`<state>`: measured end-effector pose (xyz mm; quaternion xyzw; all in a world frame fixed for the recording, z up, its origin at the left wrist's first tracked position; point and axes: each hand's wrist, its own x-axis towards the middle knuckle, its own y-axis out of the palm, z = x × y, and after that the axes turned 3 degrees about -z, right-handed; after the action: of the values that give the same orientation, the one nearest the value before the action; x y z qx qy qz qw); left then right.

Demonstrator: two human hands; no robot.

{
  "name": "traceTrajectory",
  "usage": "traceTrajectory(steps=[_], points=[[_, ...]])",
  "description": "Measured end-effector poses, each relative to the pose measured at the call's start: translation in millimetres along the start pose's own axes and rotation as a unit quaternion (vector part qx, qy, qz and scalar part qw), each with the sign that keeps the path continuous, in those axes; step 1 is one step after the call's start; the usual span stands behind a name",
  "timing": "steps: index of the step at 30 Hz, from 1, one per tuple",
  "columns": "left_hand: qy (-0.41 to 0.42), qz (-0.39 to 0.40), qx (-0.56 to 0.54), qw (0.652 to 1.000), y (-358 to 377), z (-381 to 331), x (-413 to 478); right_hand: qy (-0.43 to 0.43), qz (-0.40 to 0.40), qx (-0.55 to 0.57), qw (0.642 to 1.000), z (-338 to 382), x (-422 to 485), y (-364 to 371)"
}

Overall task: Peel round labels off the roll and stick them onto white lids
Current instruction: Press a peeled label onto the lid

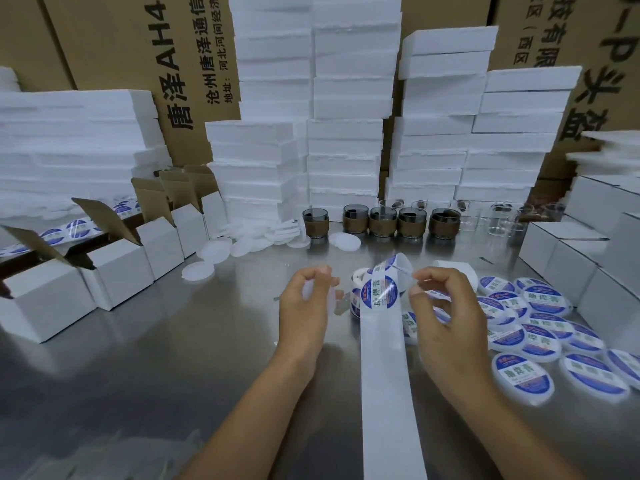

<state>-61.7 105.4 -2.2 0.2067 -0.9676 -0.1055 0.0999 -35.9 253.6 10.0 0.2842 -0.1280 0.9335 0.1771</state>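
Left hand, just left of centre, curls its fingers round a plain white round plastic lid, holding it on edge above the desk. Right hand, at 3 o'clock from it, pinches a blue-and-white round label between thumb and fingertip; the label is blurred.

Brown printed cardboard cartons fill the far side at 12 o'clock, with tall stacks of white foam blocks in front of them. A brushed steel desk carries everything else. Open white paper boxes with brown flaps run along 9 to 10 o'clock, and closed white boxes stand at 2 to 3 o'clock. A long white backing strip rises from 6 o'clock between the hands and loops over toward the small label roll on the desk. White lids bearing blue labels lie heaped at 4 o'clock. Bare white lids are scattered at 10 to 11 o'clock. Dark glass cups in brown sleeves line up at 12 o'clock, with clear glass cups at 1 o'clock.
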Motion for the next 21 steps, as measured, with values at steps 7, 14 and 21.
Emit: traceTrajectory(steps=[7,14,21], points=[[-0.162,0.131,-0.204,0.957,4.2,-3.0,-1.7,0.233,0.109,0.281,0.925,7.8,1.9,2.1],[-0.184,0.164,-0.206,0.947,8.9,-2.6,-9.1,0.210,0.199,0.248,0.925,8.2,-6.0,8.9],[-0.183,0.161,-0.198,0.949,9.0,0.0,-7.9,0.200,0.188,0.231,0.933,6.8,-4.4,7.8]])
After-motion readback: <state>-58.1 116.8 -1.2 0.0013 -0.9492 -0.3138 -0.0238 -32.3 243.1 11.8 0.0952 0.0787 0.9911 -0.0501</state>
